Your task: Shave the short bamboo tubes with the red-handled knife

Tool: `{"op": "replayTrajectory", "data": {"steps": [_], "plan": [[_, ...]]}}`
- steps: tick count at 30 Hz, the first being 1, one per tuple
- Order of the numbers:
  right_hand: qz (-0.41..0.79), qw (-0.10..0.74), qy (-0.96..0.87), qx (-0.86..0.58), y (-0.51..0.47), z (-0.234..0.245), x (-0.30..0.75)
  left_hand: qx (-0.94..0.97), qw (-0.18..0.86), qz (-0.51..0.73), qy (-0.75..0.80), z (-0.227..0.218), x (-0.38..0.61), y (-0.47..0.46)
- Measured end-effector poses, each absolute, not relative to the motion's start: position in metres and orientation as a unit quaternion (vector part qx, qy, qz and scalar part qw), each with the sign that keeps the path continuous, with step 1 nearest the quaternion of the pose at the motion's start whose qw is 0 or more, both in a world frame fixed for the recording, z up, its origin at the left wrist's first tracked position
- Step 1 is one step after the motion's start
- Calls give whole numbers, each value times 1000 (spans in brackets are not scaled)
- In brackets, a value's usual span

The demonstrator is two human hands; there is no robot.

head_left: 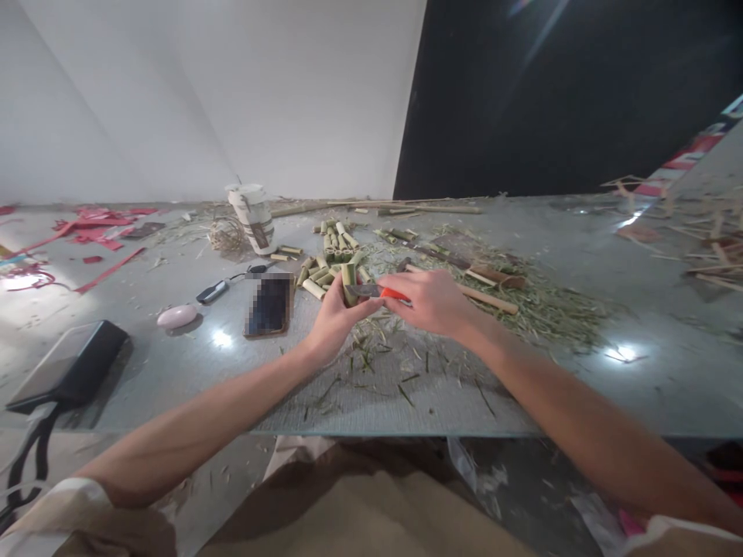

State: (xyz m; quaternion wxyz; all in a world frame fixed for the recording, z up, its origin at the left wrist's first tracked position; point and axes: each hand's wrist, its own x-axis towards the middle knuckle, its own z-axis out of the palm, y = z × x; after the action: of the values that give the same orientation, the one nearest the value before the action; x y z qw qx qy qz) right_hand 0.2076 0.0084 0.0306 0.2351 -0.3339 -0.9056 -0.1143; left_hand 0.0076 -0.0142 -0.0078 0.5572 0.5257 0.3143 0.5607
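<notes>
Between the thumb and fingers of my left hand (337, 321) a short green bamboo piece (348, 277) stands upright. My right hand (426, 302) is closed round the orange handle of a knife (365, 291), whose blade points left and lies against the bamboo piece. My left thumb reaches right, just below the blade. Just beyond my hands lies a heap of short cut bamboo pieces (333, 251). Green shavings (371, 352) are scattered beneath my hands, and a larger pile of shavings (557, 309) spreads to the right.
A phone (268, 304), a car key (213, 292), a pink oval case (177, 316) and a black box-shaped device (70, 363) lie on the left. A paper cup (254, 219) stands near the wall. Red scraps (98, 228) lie far left, bamboo sticks (487, 298) on the right.
</notes>
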Motion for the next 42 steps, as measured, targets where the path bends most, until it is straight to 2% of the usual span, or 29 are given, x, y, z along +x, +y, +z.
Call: {"op": "replayTrajectory", "data": {"steps": [14, 21, 31, 34, 36, 39, 42], "plan": [[-94, 200, -922, -320, 7, 38, 212, 535, 583, 536, 295, -17, 8, -14], [-124, 203, -914, -327, 4, 39, 212, 561, 538, 546, 311, -8, 7, -17], [-165, 306, -828, -440, -5, 35, 197, 544, 495, 573, 361, -10, 3, -9], [-127, 344, -815, -450, 4, 34, 204, 562, 481, 549, 389, -12, -1, -4], [-62, 365, -819, -437, 9, 32, 206, 599, 462, 512, 407, -13, -1, -4], [30, 363, -836, -410, 11, 27, 203, 672, 404, 453, 423, -14, 0, -5], [55, 345, -846, -403, 11, 21, 197, 726, 318, 420, 442, -15, -1, -5]]}}
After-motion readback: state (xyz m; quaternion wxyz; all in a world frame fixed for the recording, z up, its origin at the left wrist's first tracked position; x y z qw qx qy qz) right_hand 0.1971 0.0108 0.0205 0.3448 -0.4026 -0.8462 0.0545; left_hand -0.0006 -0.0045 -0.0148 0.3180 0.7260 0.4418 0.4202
